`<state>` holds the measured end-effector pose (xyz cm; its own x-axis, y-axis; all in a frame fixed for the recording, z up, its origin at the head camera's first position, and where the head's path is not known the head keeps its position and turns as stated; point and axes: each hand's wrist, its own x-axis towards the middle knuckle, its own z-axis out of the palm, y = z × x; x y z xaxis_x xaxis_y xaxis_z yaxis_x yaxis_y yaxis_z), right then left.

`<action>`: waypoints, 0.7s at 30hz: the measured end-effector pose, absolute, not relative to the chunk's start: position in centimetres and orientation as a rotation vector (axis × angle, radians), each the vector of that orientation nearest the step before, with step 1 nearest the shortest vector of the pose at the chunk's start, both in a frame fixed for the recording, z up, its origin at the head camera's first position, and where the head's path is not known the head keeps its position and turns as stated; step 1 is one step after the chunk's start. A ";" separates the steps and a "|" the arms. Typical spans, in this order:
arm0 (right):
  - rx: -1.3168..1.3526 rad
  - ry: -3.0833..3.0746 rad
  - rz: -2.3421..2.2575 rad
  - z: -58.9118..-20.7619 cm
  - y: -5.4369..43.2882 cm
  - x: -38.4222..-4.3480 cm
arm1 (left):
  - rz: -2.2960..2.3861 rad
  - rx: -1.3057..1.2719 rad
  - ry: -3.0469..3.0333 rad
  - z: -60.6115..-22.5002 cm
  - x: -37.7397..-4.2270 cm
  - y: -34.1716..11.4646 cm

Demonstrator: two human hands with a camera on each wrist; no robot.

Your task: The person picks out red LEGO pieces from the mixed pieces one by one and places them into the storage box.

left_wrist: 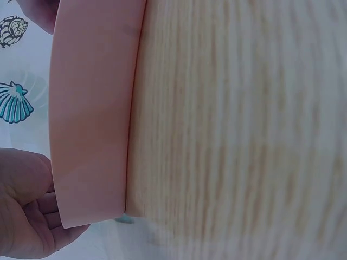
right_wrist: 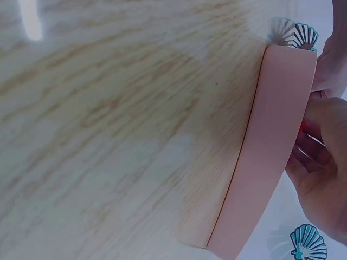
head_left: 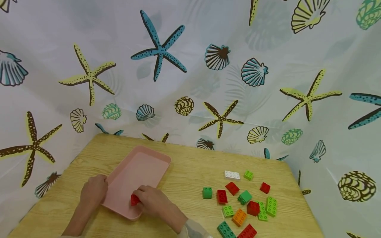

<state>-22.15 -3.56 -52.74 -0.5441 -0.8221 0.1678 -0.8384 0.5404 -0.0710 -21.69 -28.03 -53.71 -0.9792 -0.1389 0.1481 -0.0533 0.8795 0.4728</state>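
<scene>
Head: we see the left hand gripping the pink tray by its side, the right hand pinching a red brick at its near end; left wrist: fingers curl behind the tray's wall; right wrist: the brick barely shows.

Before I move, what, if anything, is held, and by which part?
In the head view, the right hand holds a red brick around its right side, exact contacts hidden; the left hand grips the pink tray by its left side.
</scene>
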 end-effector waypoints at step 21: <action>1.370 -2.853 0.190 -52.8 -5.2 -22.4 | -0.710 0.146 -2.878 -53.2 -21.6 -27.8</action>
